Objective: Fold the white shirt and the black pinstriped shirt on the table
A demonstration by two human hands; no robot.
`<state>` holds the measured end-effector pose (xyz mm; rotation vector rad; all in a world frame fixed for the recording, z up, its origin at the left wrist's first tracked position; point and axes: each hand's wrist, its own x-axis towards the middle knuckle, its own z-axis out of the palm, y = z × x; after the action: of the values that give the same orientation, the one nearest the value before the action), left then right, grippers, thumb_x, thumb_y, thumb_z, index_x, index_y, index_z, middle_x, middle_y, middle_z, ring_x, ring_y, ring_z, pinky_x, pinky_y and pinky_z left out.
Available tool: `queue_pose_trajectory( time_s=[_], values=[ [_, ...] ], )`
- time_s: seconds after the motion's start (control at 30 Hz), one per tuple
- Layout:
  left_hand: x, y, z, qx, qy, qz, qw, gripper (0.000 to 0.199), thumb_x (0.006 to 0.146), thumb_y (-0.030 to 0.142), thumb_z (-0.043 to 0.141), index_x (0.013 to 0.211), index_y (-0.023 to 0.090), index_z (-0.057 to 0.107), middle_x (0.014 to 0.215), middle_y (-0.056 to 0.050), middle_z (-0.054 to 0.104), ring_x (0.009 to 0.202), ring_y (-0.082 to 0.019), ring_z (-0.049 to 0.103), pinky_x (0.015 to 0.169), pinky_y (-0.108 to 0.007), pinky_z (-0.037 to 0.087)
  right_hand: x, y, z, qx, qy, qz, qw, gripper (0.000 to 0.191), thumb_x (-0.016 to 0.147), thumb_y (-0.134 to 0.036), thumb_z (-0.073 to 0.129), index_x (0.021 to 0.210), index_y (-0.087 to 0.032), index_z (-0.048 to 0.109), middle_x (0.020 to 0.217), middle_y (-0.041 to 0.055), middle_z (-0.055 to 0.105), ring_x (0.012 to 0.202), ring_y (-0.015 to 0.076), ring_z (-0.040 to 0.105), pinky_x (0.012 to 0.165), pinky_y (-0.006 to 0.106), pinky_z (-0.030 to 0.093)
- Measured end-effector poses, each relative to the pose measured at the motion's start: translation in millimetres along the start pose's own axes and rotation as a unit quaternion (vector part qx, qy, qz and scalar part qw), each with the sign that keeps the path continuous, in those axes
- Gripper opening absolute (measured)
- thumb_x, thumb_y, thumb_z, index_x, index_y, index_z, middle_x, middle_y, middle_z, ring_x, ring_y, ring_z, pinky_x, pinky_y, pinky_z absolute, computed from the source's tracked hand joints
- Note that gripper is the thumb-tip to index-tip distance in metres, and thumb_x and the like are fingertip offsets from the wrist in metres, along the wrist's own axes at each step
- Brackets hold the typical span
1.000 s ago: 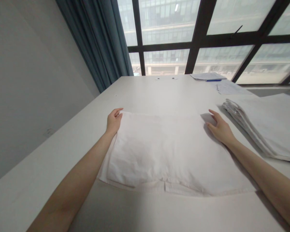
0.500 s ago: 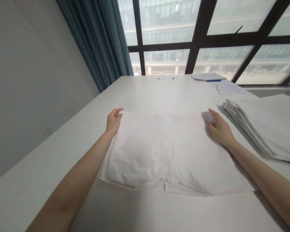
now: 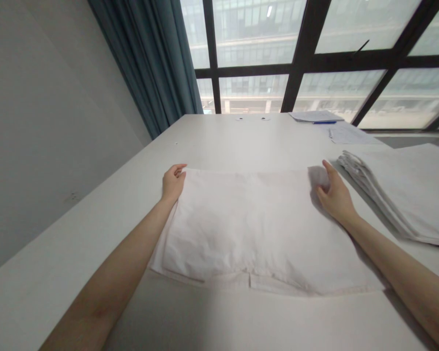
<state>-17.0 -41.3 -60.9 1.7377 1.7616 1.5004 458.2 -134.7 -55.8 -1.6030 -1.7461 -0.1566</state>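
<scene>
Your left hand (image 3: 173, 183) is at the far left corner of a white, flat, folded piece of fabric (image 3: 237, 219), fingers curled, with thumb and forefinger close together at the corner; you cannot tell whether they pinch it. Your right hand (image 3: 334, 192) has its thumb and fingers well apart beside the fabric's far right corner, and a grey, shaded patch shows between them; whether it touches the cloth is unclear.

The fabric lies between your two hands on a broad white counter (image 3: 219, 141) and spreads nearer to you than either hand. A small slit parts its near edge, and at the left, below your left hand, a lower layer peeks out from beneath the upper one.

Just to the right of your right hand lies a thick stack of folded white fabric (image 3: 409, 190). Beyond that hand are white printed paper sheets (image 3: 314, 116) and a slim blue pen (image 3: 325, 122). Past your left hand hangs a pleated dark blue curtain (image 3: 149, 63).
</scene>
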Motion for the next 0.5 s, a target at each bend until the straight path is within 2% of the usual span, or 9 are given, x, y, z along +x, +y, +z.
queue_pose_trajectory(
  time_s=[0.1, 0.2, 0.27, 0.33, 0.4, 0.5],
  values=[
    [-3, 5, -0.6, 0.067, -0.006, 0.006, 0.998, 0.03, 0.079, 0.012, 0.055, 0.105, 0.019, 0.068, 0.103, -0.006, 0.071, 0.098, -0.021, 0.066, 0.094, -0.035, 0.05, 0, 2, 3, -0.036, -0.014, 0.015, 0.999, 0.072, 0.08, -0.025, 0.048, 0.149, -0.011, 0.032, 0.144, 0.0182, 0.049, 0.131, 0.0324, 0.048, 0.106, 0.051, 0.041],
    [-6, 9, -1.7, 0.155, -0.029, 0.017, 0.987, 0.031, 0.081, 0.012, 0.053, 0.108, 0.02, 0.068, 0.106, -0.007, 0.071, 0.102, -0.022, 0.064, 0.097, -0.037, 0.047, -2, 4, 6, -0.11, -0.041, 0.074, 0.99, 0.063, 0.08, -0.028, 0.048, 0.14, -0.009, 0.045, 0.14, 0.0226, 0.051, 0.126, 0.0375, 0.05, 0.097, 0.055, 0.045],
    [-8, 11, -2.5, 0.219, -0.049, 0.033, 0.974, 0.032, 0.083, 0.013, 0.051, 0.109, 0.022, 0.067, 0.109, -0.007, 0.069, 0.107, -0.024, 0.062, 0.101, -0.041, 0.044, -3, 2, 6, -0.158, -0.044, 0.088, 0.983, 0.056, 0.082, -0.028, 0.048, 0.134, -0.01, 0.051, 0.141, 0.0237, 0.049, 0.126, 0.0393, 0.049, 0.096, 0.056, 0.045],
    [-9, 13, -2.9, 0.276, -0.058, 0.053, 0.958, 0.032, 0.084, 0.013, 0.049, 0.109, 0.022, 0.067, 0.114, -0.01, 0.066, 0.113, -0.027, 0.058, 0.105, -0.047, 0.039, -3, -3, 3, -0.185, -0.024, 0.047, 0.981, 0.053, 0.083, -0.026, 0.047, 0.134, -0.011, 0.052, 0.145, 0.0223, 0.045, 0.131, 0.0384, 0.044, 0.1, 0.056, 0.04],
    [-10, 16, -2.0, 0.312, -0.063, 0.073, 0.945, 0.033, 0.084, 0.012, 0.048, 0.109, 0.022, 0.068, 0.126, -0.013, 0.059, 0.122, -0.031, 0.052, 0.109, -0.055, 0.031, -3, -10, -1, -0.182, -0.012, -0.035, 0.983, 0.052, 0.086, -0.023, 0.044, 0.137, -0.013, 0.049, 0.15, 0.0188, 0.041, 0.137, 0.035, 0.037, 0.106, 0.054, 0.035],
    [-11, 25, 3.1, 0.325, -0.098, 0.09, 0.936, 0.034, 0.082, 0.012, 0.052, 0.112, 0.022, 0.066, 0.143, -0.015, 0.047, 0.135, -0.036, 0.038, 0.111, -0.062, 0.023, -2, -15, 1, -0.154, -0.079, -0.131, 0.976, 0.05, 0.091, -0.027, 0.039, 0.14, -0.019, 0.045, 0.15, 0.0131, 0.044, 0.14, 0.0297, 0.035, 0.108, 0.05, 0.033]
  ],
)
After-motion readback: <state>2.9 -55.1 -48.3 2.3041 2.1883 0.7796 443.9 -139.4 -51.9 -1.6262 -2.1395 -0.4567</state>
